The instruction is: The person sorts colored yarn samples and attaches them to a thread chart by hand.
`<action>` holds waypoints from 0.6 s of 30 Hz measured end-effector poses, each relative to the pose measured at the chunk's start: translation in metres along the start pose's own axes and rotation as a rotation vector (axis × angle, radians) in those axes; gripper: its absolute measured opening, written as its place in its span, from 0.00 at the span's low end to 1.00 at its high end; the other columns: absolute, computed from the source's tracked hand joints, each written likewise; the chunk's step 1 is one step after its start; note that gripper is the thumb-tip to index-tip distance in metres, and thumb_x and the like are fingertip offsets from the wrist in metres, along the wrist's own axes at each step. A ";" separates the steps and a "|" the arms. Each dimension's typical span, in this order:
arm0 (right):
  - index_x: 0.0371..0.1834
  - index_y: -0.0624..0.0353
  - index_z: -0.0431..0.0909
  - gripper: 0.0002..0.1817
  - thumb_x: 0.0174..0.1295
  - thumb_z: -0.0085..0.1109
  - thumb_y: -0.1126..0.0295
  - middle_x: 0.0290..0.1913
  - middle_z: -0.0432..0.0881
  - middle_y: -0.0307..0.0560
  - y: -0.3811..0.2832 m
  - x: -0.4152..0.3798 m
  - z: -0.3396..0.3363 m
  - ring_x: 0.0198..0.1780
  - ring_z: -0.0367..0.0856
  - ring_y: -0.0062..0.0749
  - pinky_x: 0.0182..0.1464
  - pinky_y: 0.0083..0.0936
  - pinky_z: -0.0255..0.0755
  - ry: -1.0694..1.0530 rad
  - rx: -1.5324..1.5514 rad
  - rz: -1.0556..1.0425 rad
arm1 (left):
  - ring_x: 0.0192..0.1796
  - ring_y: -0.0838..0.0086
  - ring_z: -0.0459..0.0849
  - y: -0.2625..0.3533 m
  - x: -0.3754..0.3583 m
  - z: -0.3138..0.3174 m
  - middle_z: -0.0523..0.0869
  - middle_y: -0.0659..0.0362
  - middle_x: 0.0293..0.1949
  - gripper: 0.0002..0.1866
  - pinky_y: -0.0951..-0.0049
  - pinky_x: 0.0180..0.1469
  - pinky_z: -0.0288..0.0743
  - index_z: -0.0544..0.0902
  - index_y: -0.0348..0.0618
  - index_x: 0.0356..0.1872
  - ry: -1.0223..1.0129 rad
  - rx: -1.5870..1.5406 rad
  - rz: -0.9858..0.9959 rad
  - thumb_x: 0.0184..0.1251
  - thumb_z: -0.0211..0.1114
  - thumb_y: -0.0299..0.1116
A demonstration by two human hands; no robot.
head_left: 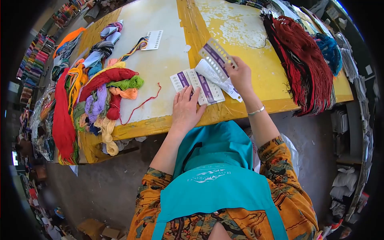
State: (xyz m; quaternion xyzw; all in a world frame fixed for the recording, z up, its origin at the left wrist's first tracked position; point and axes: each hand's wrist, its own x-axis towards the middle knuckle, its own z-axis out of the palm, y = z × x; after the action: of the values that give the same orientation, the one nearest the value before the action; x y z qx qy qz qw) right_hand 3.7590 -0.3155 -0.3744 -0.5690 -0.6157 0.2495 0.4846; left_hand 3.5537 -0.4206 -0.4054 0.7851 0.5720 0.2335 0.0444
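One punched card (218, 59) is pinched between the thumb and fingers of the right hand (239, 75), raised over the table (154, 107). At least two more punched cards (206, 89), lying near its edge, are touched by the left hand (187, 106), palm down, fingers slightly spread.

A yellow-edged, worn tabletop (160, 72) lies beneath the fingers; beyond its near edge spreads grey floor (100, 188), with crammed shelving (362, 108) well right of them.

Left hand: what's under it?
The left hand rests partly on purple-and-white hole-punched cards on the table. Whatever print or holes it covers can't be seen.
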 end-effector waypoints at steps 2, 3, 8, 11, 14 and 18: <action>0.49 0.67 0.79 0.14 0.61 0.62 0.72 0.33 0.84 0.44 -0.010 -0.005 -0.004 0.32 0.78 0.18 0.35 0.19 0.74 0.003 0.299 0.069 | 0.69 0.52 0.67 0.000 0.000 -0.001 0.73 0.43 0.63 0.30 0.54 0.72 0.54 0.70 0.39 0.65 0.032 -0.036 0.014 0.65 0.63 0.43; 0.49 0.67 0.79 0.15 0.61 0.62 0.72 0.34 0.84 0.44 -0.012 -0.012 -0.001 0.32 0.79 0.19 0.35 0.19 0.74 -0.033 0.381 0.103 | 0.69 0.52 0.67 -0.001 0.001 0.000 0.73 0.43 0.63 0.30 0.54 0.72 0.54 0.70 0.39 0.65 0.031 -0.044 0.016 0.65 0.63 0.43; 0.52 0.65 0.77 0.18 0.64 0.62 0.64 0.37 0.84 0.45 -0.029 -0.048 0.005 0.38 0.81 0.24 0.40 0.22 0.76 -0.228 0.026 0.059 | 0.62 0.51 0.74 -0.018 -0.003 0.007 0.75 0.42 0.59 0.27 0.59 0.64 0.68 0.66 0.32 0.65 0.253 -0.662 -0.145 0.69 0.58 0.34; 0.54 0.62 0.77 0.23 0.57 0.65 0.63 0.48 0.83 0.51 -0.016 -0.033 -0.008 0.52 0.79 0.44 0.51 0.35 0.74 -0.034 -0.543 -0.282 | 0.58 0.52 0.77 -0.016 -0.003 0.005 0.77 0.41 0.56 0.26 0.59 0.62 0.69 0.66 0.32 0.65 0.258 -0.654 -0.156 0.70 0.58 0.34; 0.54 0.60 0.77 0.26 0.53 0.66 0.61 0.53 0.80 0.53 -0.005 -0.026 -0.008 0.58 0.75 0.48 0.57 0.38 0.72 -0.180 -0.628 -0.328 | 0.58 0.51 0.77 -0.014 -0.002 0.003 0.78 0.41 0.56 0.26 0.59 0.61 0.70 0.67 0.33 0.64 0.211 -0.496 -0.137 0.70 0.58 0.35; 0.50 0.60 0.78 0.23 0.51 0.64 0.61 0.51 0.80 0.51 0.013 -0.023 -0.004 0.55 0.76 0.48 0.53 0.38 0.75 -0.300 -0.693 -0.443 | 0.58 0.51 0.77 -0.016 0.000 0.004 0.78 0.42 0.56 0.25 0.58 0.60 0.70 0.69 0.34 0.63 0.223 -0.443 -0.119 0.69 0.59 0.36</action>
State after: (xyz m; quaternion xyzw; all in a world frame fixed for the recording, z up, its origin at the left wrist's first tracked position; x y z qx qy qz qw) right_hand 3.7656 -0.3357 -0.3910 -0.5095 -0.8339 -0.0019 0.2120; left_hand 3.5416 -0.4148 -0.4147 0.6904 0.5535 0.4353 0.1659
